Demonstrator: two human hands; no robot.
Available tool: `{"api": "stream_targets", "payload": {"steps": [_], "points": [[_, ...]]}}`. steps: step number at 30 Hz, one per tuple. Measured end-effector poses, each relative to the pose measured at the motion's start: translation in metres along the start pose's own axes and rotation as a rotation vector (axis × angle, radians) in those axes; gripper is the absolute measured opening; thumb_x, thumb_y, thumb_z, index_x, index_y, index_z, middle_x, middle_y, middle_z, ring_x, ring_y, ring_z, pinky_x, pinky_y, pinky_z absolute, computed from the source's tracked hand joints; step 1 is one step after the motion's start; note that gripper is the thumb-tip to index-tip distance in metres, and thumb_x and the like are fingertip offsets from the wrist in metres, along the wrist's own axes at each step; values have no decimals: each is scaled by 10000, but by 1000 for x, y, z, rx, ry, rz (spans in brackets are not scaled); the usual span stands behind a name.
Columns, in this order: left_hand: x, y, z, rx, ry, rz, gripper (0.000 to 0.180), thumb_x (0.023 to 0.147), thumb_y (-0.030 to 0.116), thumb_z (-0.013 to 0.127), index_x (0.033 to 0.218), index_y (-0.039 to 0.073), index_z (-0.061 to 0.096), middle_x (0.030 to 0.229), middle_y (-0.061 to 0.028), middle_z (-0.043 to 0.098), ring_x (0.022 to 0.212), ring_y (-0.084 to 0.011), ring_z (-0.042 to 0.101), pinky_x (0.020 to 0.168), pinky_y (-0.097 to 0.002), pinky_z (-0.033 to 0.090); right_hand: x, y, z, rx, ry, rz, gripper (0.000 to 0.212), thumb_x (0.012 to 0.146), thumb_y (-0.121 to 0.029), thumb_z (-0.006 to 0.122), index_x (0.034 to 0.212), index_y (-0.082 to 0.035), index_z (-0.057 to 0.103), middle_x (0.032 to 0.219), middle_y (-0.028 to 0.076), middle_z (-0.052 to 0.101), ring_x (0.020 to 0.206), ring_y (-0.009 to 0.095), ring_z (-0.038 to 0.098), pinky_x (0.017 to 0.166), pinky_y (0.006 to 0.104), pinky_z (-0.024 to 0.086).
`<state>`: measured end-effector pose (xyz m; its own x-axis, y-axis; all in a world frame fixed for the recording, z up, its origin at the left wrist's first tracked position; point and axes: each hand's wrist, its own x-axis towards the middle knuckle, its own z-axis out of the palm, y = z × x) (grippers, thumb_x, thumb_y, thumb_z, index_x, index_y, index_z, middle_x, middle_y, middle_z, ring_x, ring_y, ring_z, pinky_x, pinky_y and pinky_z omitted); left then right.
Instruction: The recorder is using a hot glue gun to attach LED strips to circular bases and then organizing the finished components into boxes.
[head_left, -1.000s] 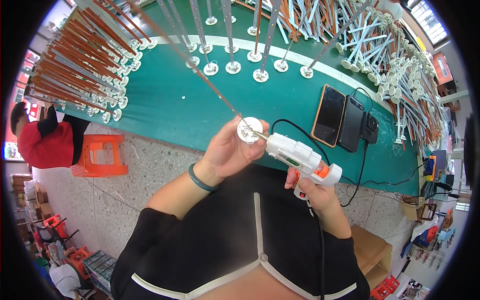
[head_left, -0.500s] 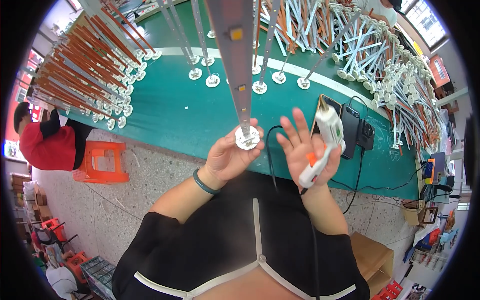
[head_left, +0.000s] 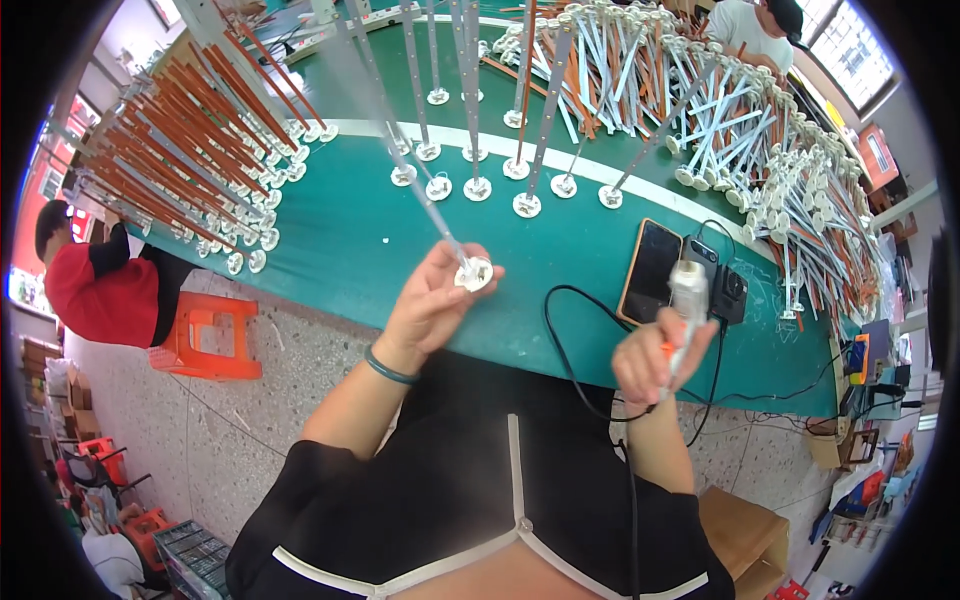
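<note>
My left hand (head_left: 437, 292) pinches the round white base of an LED strip stick (head_left: 473, 273) between thumb and fingers. Its long clear strip leans up and away to the left, blurred toward the far end. My right hand (head_left: 655, 358) is wrapped round a white hot glue gun (head_left: 689, 290) with an orange trigger, its nozzle pointing up and away from me. From the glue gun a black cord (head_left: 552, 325) loops over the green table (head_left: 330, 230). Several similar LED sticks (head_left: 527, 204) stand upright on their round bases beyond my hands.
At left stands a dense group of brown-strip sticks (head_left: 180, 150). A large heap of loose sticks (head_left: 720, 110) covers the far right. Near my right hand lie a phone (head_left: 650, 270) and a black device (head_left: 733, 290). One person (head_left: 95, 280) is by an orange stool (head_left: 210, 335); another (head_left: 750, 35) is at far right.
The LED stick in my left hand has moved slightly left and tipped from near upright to leaning left. My right fingers have closed round the glue gun, which has shifted right and down.
</note>
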<state>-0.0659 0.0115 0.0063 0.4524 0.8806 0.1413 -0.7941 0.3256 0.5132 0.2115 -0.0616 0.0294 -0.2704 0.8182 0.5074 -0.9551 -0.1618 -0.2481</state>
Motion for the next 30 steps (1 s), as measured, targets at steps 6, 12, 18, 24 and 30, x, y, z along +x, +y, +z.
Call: {"api": "stream_targets", "payload": {"steps": [6, 12, 18, 24, 30], "points": [[9, 24, -36, 501, 111, 52, 472, 764, -73, 671, 1165, 63, 463, 1118, -87, 530, 1093, -231, 571, 933, -327, 489, -25, -38, 4, -202, 200, -197, 444, 988, -472, 369, 1010, -54, 516, 611, 76, 501, 432, 178, 486, 423, 283, 368], [33, 27, -31, 1423, 101, 173, 521, 700, 78, 789, 1154, 64, 533, 1031, -33, 610, 982, -144, 569, 856, -300, 436, -29, -20, -1, -302, 349, -181, 452, 988, -486, 359, 1006, -61, 512, 600, 65, 479, 426, 161, 433, 425, 275, 334], [64, 15, -28, 1658, 129, 239, 528, 682, 134, 804, 1142, 92, 548, 982, -31, 639, 928, -188, 562, 825, -310, 454, -27, -10, 1, -370, 441, -158, 451, 985, -499, 356, 984, -74, 506, 591, 51, 460, 423, 152, 426, 429, 271, 321], [82, 4, -36, 1821, 182, 280, 536, 675, 132, 796, 1152, 91, 554, 1003, -13, 679, 875, -224, 549, 785, -329, 479, -32, -12, 1, -418, 470, -159, 440, 981, -503, 363, 978, -84, 497, 591, 44, 456, 424, 151, 431, 435, 273, 325], [77, 5, -30, 1881, 180, 326, 592, 684, 138, 786, 1225, 100, 546, 1036, -17, 680, 869, -238, 540, 784, -357, 478, -32, -12, -3, -389, 450, -172, 450, 983, -500, 362, 989, -70, 495, 611, 53, 471, 442, 161, 434, 449, 281, 337]]}}
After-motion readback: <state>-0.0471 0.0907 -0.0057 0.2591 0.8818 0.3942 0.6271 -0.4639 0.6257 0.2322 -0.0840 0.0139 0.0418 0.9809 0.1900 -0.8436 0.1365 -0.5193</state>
